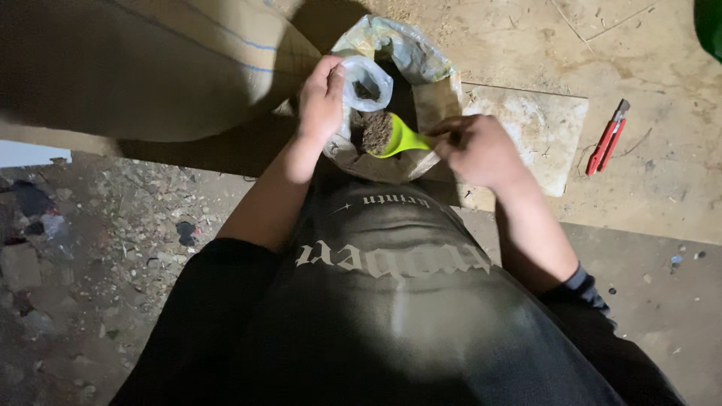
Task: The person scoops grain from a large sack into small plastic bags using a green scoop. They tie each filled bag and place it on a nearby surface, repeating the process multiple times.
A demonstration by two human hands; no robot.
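Note:
My left hand point(322, 96) grips the rim of a small clear plastic bag point(370, 81) and keeps its mouth open; a little dark material lies inside it. My right hand point(476, 149) holds the handle of a lime-green scoop point(403, 138) heaped with brown granular soil. The scoop hovers just below the small bag's mouth, over a larger open plastic sack point(410, 53) that holds more of the soil.
A big woven sack point(150, 68) lies at the upper left. A flat stone slab point(538, 124) sits right of the open sack, and a red utility knife point(608, 138) rests on the dusty floor beyond it. Rubble covers the ground at left.

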